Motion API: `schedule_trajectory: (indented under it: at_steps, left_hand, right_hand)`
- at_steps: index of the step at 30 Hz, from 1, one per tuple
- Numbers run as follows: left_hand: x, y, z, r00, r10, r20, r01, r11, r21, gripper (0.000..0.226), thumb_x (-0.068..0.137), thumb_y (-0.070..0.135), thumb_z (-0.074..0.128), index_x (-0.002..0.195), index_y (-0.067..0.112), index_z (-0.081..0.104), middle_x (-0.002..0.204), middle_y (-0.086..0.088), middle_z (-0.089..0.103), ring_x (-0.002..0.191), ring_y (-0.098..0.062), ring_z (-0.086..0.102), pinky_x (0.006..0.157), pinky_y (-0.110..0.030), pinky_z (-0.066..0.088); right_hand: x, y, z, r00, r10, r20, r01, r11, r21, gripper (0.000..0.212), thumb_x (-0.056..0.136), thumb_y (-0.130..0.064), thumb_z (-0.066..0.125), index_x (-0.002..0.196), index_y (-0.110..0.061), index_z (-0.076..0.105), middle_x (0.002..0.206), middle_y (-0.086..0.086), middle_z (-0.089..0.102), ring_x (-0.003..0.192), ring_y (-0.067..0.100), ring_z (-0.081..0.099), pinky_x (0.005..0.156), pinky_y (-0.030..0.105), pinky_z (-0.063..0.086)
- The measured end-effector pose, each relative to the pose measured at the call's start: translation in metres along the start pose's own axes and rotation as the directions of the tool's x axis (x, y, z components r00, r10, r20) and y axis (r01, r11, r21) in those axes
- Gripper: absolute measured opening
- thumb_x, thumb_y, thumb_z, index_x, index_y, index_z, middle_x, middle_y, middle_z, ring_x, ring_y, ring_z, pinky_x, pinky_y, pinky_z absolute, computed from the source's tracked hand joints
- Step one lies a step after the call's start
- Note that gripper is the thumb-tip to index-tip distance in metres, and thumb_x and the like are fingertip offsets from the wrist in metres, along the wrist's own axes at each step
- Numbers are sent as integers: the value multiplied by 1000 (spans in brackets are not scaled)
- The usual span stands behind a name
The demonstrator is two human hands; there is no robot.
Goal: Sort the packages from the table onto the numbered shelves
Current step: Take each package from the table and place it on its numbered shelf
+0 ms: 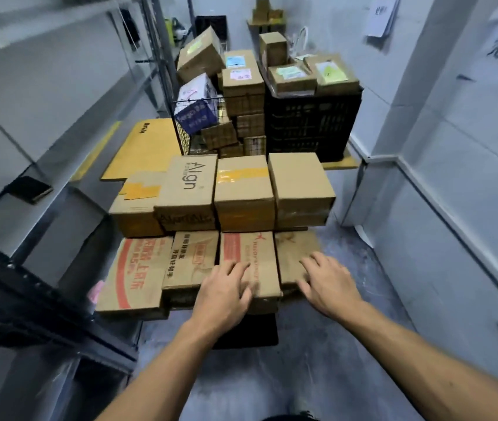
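Narrow grey storeroom, head view, the only view supplied. Shelves [47, 65] run along the left wall; no shelf numbers can be read. Ahead, the table [144, 150] carries cardboard packages in two rows. Behind them stand a wire basket [187, 129] and a black crate [311, 126], both loaded with more boxes.

Near row, four boxes lie side by side and touching, flat, each with its long axis running away from the person. The red-panel box [249, 253] is third from the left. The plain box [290, 253] ends the row on the right. Directly behind them the second row stands higher, so the far ends of the near boxes are hemmed in.

The left hand [226, 293] lies palm down on the near end of the red-panel box, fingers fairly straight and slightly apart, gripping nothing. The right hand [328, 284] lies palm down on the near right corner of the plain box, fingers spread, gripping nothing. Motion blur hides the fingertips.

Judgement: the boxes lie directly under and ahead of the fingers, and each hand is equally close to its own box. Which box is to be lifted cannot be told. Either one has only its near end free, so it should come out toward the person along its long axis. No package is in hand, and most of the sorting seems to remain.
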State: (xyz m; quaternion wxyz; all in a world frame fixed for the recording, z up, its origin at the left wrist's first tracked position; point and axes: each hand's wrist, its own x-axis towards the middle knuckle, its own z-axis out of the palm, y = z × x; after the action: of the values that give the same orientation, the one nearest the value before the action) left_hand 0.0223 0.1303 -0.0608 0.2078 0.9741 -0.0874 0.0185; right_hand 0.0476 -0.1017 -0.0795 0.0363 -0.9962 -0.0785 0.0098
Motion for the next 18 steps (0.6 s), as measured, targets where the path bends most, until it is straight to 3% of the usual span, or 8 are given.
schedule_trajectory:
  at_steps: [10, 15, 18]
  left_hand:
    - [43, 66, 64, 991, -89, 98, 82, 994, 74, 47, 92, 41, 47, 138, 32, 42, 135, 10, 46, 120, -18, 43, 102, -34, 37]
    - [39, 71, 74, 985, -134, 111, 121, 986, 116, 48, 89, 39, 49, 136, 30, 45, 131, 9, 47, 120, -18, 42, 102, -33, 35]
    - [40, 70, 76, 984, -134, 117, 118, 983, 139, 48, 87, 38, 50, 134, 28, 48, 130, 7, 47, 121, -18, 40, 104, -35, 34]
  right_hand:
    - [34, 63, 31, 986, -71, 151, 44, 983, 178, 52, 97, -52, 47, 141, -26, 42, 143, 3, 39, 127, 29, 45, 100, 44, 46]
    - [32, 64, 50, 974, -91, 208, 16, 942, 336, 54, 100, -49, 47, 148, -26, 39, 159, 4, 17, 138, 29, 33, 112, 38, 36]
    - [31, 65, 58, 980, -48, 195, -49, 885, 462, 54, 99, -46, 52, 147, -25, 42, 160, 3, 14, 141, 30, 28, 116, 39, 30]
